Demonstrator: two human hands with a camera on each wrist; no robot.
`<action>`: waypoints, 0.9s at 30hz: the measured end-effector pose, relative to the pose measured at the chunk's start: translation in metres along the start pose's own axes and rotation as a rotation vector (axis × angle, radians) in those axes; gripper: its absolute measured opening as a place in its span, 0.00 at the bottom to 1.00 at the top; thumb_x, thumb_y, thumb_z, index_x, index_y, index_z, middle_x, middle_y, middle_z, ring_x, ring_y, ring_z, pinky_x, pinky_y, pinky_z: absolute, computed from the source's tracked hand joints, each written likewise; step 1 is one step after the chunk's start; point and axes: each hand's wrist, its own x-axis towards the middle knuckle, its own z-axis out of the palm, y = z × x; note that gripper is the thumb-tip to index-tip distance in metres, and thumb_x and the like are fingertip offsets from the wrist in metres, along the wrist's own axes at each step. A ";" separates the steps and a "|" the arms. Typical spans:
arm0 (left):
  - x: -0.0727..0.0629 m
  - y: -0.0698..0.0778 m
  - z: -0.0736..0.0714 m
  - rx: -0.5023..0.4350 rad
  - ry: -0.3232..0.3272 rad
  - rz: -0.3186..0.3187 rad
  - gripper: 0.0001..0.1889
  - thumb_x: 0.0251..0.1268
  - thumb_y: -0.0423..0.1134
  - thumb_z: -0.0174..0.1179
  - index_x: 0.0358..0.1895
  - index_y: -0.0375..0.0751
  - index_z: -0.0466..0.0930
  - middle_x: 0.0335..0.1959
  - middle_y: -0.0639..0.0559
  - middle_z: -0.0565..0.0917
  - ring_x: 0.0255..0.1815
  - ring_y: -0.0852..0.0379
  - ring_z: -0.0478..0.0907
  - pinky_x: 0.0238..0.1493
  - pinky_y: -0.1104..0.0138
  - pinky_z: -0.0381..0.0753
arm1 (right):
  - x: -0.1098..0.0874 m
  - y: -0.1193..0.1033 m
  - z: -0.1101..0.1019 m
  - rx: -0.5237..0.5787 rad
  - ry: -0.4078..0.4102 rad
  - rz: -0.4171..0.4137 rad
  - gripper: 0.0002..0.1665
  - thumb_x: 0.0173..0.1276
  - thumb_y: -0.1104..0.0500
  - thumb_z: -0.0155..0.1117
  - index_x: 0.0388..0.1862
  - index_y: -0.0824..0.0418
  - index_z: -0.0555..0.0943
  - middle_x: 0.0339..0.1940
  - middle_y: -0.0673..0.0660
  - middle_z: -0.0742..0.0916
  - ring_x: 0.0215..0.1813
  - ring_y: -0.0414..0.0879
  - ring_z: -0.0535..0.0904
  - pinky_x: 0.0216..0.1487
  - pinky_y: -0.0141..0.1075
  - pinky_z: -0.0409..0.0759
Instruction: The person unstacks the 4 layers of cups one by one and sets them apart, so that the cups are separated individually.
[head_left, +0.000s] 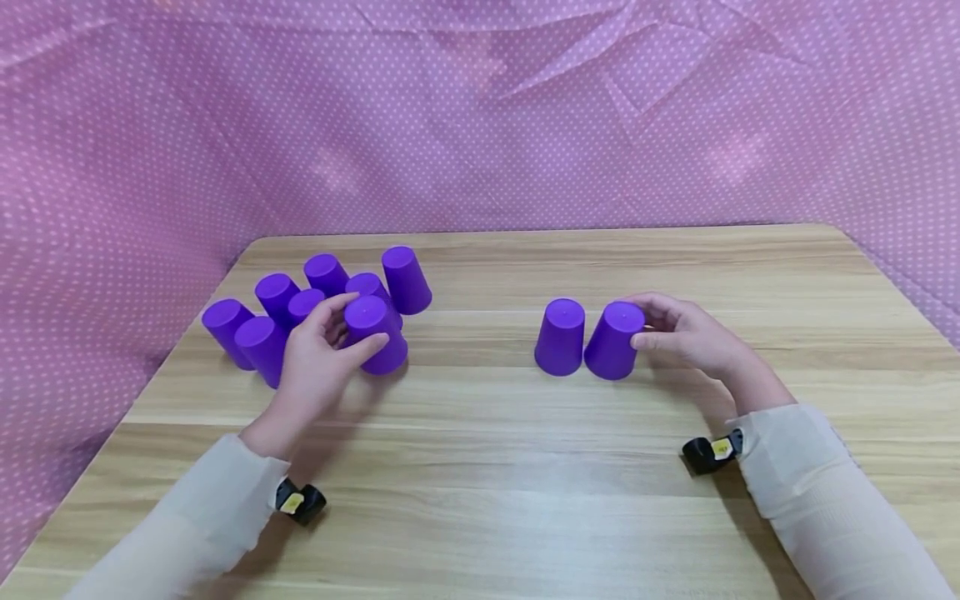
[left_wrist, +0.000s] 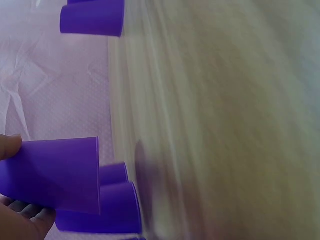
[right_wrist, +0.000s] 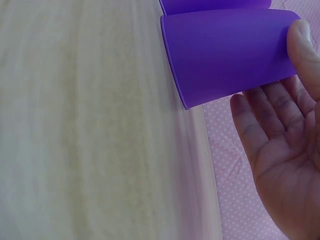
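Observation:
My left hand (head_left: pixel 318 358) grips an upside-down purple cup (head_left: pixel 377 335) between thumb and fingers. In the left wrist view this cup (left_wrist: pixel 50 172) hangs above the tabletop, its shadow below. Several more upside-down purple cups stand behind and left of it, one of them (head_left: pixel 258 346) partly hidden by my hand. To the right, my right hand (head_left: pixel 690 337) holds another upside-down purple cup (head_left: pixel 613 342), thumb in front and fingers behind. A similar cup (head_left: pixel 560 337) stands close on its left. The right wrist view shows the thumb against the held cup (right_wrist: pixel 230 57) near its base.
The wood-grain table (head_left: pixel 480 467) ends at a back edge before a pink dotted cloth (head_left: pixel 480 133). A single purple cup (head_left: pixel 407 281) stands at the right end of the left group. Small black cameras are strapped at both wrists.

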 end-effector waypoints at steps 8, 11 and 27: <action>-0.010 -0.021 -0.015 0.033 0.038 -0.056 0.33 0.53 0.39 0.68 0.63 0.38 0.66 0.59 0.43 0.75 0.59 0.53 0.72 0.61 0.65 0.72 | -0.001 -0.002 0.000 -0.005 0.003 0.008 0.27 0.64 0.66 0.60 0.60 0.74 0.66 0.45 0.41 0.82 0.51 0.34 0.77 0.52 0.24 0.75; -0.013 -0.025 -0.021 0.035 0.041 -0.079 0.33 0.54 0.40 0.67 0.64 0.39 0.65 0.59 0.43 0.75 0.57 0.57 0.73 0.59 0.71 0.73 | -0.001 -0.003 0.001 -0.006 0.000 0.022 0.28 0.64 0.65 0.60 0.60 0.73 0.66 0.46 0.41 0.82 0.51 0.34 0.76 0.52 0.24 0.74; -0.016 -0.041 -0.034 0.058 0.064 -0.133 0.34 0.55 0.38 0.66 0.65 0.37 0.62 0.62 0.41 0.72 0.62 0.49 0.70 0.62 0.68 0.71 | -0.001 -0.002 0.000 0.008 -0.001 0.011 0.28 0.64 0.66 0.60 0.61 0.75 0.64 0.45 0.40 0.82 0.50 0.34 0.77 0.51 0.24 0.75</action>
